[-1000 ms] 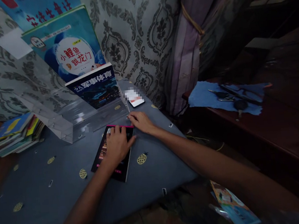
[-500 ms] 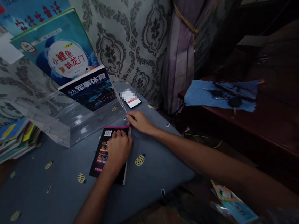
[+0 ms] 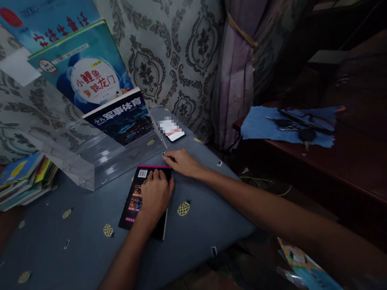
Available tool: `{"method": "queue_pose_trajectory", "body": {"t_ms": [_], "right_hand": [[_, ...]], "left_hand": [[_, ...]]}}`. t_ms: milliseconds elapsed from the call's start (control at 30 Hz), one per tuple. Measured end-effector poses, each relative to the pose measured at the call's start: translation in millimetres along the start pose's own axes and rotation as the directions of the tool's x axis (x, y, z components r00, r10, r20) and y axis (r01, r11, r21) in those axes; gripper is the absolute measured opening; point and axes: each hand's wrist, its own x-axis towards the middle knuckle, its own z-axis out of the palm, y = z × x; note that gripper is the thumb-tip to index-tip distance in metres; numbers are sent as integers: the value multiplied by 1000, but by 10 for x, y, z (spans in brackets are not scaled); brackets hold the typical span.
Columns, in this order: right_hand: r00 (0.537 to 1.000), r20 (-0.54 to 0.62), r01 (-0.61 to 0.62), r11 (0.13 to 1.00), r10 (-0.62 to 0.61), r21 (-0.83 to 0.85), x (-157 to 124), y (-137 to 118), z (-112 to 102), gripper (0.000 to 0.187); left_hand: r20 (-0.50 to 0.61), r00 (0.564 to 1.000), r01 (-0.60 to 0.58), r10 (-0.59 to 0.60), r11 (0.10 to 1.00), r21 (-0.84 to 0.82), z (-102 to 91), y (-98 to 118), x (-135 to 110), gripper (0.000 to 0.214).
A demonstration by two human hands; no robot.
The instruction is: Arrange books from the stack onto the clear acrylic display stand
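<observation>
My left hand point(image 3: 157, 191) lies palm down on a black book point(image 3: 131, 209) with a pink strip along its top, a barcode and small pictures on its cover. Its fingers are stretched over the upper part of the book. At the book's top right corner is my right hand point(image 3: 183, 163), fingers bent and pressed together; whatever is between their tips is hidden. Just beyond stands a clear book rack point(image 3: 80, 173). A dark blue book point(image 3: 123, 121) leans in its front tier, with a teal picture book point(image 3: 96, 77) and a light blue book point(image 3: 50, 22) behind.
A phone point(image 3: 172, 132) lies beside the rack on the grey pineapple-print cloth point(image 3: 88, 258). Left of it is a stack of books point(image 3: 20, 182). Patterned curtains point(image 3: 178, 51) hang behind. On a dark red bench point(image 3: 368, 170), a blue cloth point(image 3: 256, 123) holds keys and tools.
The view has shifted slightly, so everything sits a little lower and to the right. My right hand has moved slightly nearer the book's corner; my left hand stays on the book.
</observation>
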Motion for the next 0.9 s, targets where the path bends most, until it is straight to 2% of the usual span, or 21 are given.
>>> {"method": "queue_pose_trajectory", "body": {"t_ms": [100, 200, 267, 367, 433, 500, 667, 767, 900], "right_hand": [[1000, -5, 1, 997, -1, -81, -15, -17, -3, 30], [1000, -21, 1, 992, -3, -128, -29, -41, -2, 30], [1000, -20, -3, 990, 0, -138, -31, -52, 2, 30], [1000, -16, 1, 989, -3, -148, -25, -53, 14, 31], [1000, -20, 3, 987, -7, -161, -18, -45, 28, 31], [1000, -29, 4, 986, -9, -167, -13, -36, 46, 30], [998, 29, 63, 995, -61, -83, -3, -5, 94, 25], [990, 87, 111, 994, -109, -13, 8, 23, 117, 28], [981, 128, 138, 989, -143, 47, 25, 65, 144, 32]], "left_hand": [[10, 989, -143, 145, 986, -84, -6, -267, -84, 43], [111, 934, -311, 340, 925, -219, -27, -699, -282, 62], [195, 889, -351, 413, 891, -287, -27, -974, -462, 80], [244, 865, -350, 439, 875, -334, 18, -1206, -730, 102], [226, 888, -318, 401, 889, -329, 73, -1221, -862, 105], [199, 915, -282, 352, 908, -311, 135, -1167, -936, 99], [92, 962, -232, 258, 946, -225, 270, -967, -944, 77], [-3, 969, -244, 247, 953, -180, 310, -850, -918, 68], [-109, 956, -286, 272, 947, -148, 289, -701, -899, 59]]}}
